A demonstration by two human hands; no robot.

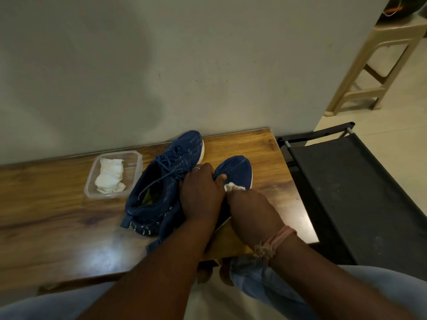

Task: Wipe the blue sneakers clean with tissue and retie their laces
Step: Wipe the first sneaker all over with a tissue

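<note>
Two blue sneakers lie on a wooden table (57,227). The left sneaker (161,179) rests with its toe toward the wall, its laces loose over the tongue. The right sneaker (235,172) is mostly covered by my hands; only its toe shows. My left hand (201,192) grips that shoe across its middle, fingers curled over the upper. My right hand (249,209) pinches a small wad of white tissue (233,187) and presses it against the shoe's side near the toe.
A clear plastic container (91,181) holding crumpled white tissues (108,175) sits left of the shoes. The wall runs directly behind the table. A black fabric rack (346,192) stands at the table's right end, a beige plastic stool (374,65) beyond it.
</note>
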